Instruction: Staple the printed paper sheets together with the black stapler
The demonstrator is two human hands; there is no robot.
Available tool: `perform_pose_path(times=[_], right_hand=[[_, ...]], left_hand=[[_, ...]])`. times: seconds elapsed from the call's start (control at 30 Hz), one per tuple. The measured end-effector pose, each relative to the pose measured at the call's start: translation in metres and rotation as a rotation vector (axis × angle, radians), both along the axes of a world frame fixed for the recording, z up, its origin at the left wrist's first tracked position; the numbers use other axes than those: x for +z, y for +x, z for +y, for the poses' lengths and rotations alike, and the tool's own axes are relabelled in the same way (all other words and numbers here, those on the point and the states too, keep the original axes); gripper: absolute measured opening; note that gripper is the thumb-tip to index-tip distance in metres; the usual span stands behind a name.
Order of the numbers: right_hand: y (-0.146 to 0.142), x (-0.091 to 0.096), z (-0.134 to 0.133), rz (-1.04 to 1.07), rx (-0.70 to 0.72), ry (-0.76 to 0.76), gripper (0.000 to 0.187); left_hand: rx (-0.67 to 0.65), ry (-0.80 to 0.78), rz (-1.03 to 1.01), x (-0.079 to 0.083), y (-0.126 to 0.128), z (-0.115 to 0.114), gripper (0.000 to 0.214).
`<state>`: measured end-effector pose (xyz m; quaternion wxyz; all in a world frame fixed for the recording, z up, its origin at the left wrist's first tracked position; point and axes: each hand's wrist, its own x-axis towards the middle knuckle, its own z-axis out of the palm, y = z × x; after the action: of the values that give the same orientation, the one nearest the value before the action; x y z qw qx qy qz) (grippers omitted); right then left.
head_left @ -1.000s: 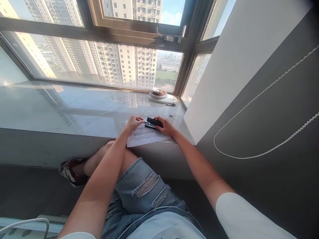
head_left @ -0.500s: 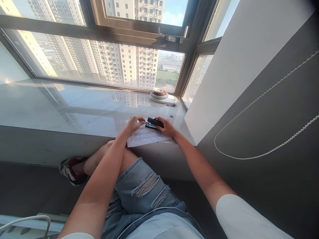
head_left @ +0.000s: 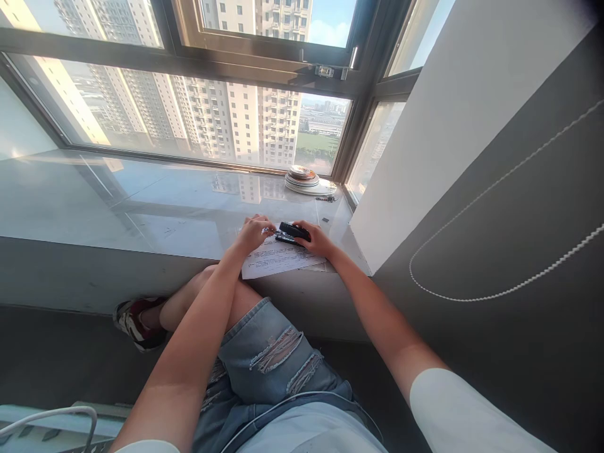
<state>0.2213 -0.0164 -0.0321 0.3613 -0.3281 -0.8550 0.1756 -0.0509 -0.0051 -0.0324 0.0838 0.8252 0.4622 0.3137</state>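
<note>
A black stapler (head_left: 291, 232) rests on printed paper (head_left: 278, 261) at the front of the windowsill, its top arm raised apart from its base. My right hand (head_left: 312, 236) is wrapped around the stapler's right end. At the stapler's left end, my left hand (head_left: 256, 233) is closed, thumb and fingers pinched together beside the opening. Whatever small thing those fingertips hold is too small to make out. The paper lies partly under both hands and reaches the sill's front edge.
Stacked round dishes (head_left: 302, 180) stand at the back of the windowsill (head_left: 174, 207), near the corner. A small dark item (head_left: 325, 219) and a dark cluster (head_left: 326, 199) lie nearby. A white wall (head_left: 401, 145) and a hanging bead chain (head_left: 465, 300) border the right.
My left hand's fingers have shifted slightly, its knuckles a little higher and the fingertips still by the stapler's left end. The right hand and stapler stay put.
</note>
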Motion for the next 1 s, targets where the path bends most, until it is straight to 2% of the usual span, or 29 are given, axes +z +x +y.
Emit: perform_pose_path(times=[0.2, 0.57, 0.7, 1.0], right_hand=[[0.000, -0.001, 0.001, -0.003, -0.013, -0.001, 0.044], [0.000, 0.000, 0.000, 0.001, -0.003, 0.009, 0.044], [0.000, 0.000, 0.000, 0.003, 0.001, 0.008, 0.044], [0.000, -0.002, 0.002, 0.012, -0.001, 0.010, 0.044]], left_hand=[[-0.001, 0.000, -0.049, 0.003, 0.005, -0.003, 0.016], [-0.011, -0.060, -0.297, -0.001, 0.009, 0.003, 0.013], [-0.018, -0.079, -0.383, -0.004, 0.009, 0.007, 0.030], [-0.046, -0.069, -0.294, -0.006, 0.009, 0.011, 0.019]])
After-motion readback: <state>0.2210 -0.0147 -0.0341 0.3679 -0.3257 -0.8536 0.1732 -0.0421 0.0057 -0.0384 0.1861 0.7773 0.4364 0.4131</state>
